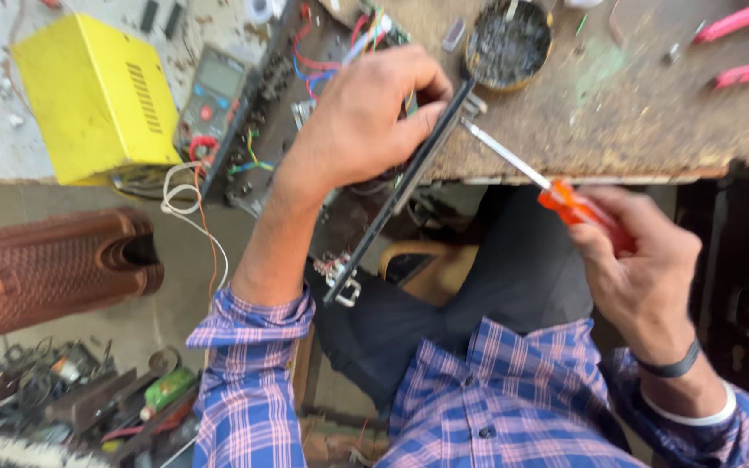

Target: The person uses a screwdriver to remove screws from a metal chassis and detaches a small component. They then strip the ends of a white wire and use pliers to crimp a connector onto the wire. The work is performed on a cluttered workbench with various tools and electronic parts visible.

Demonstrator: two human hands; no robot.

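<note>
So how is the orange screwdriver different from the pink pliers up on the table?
The orange screwdriver is held in the right hand; the pink pliers lie on the workbench, untouched. The screwdriver has one orange handle and one thin metal shaft, whose tip meets the black panel that the left hand steadies; the pliers show two pink handles spread apart, their head out of view. Both are hand tools with bright handles.

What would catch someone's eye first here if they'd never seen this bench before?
Probably the orange-handled screwdriver in the right hand, its tip at the edge of the dark chassis that the left hand grips in the middle of the view. Next, the bright yellow box at upper left, with a multimeter beside it. The pink-handled pliers lie on the worn bench at upper right.
</note>
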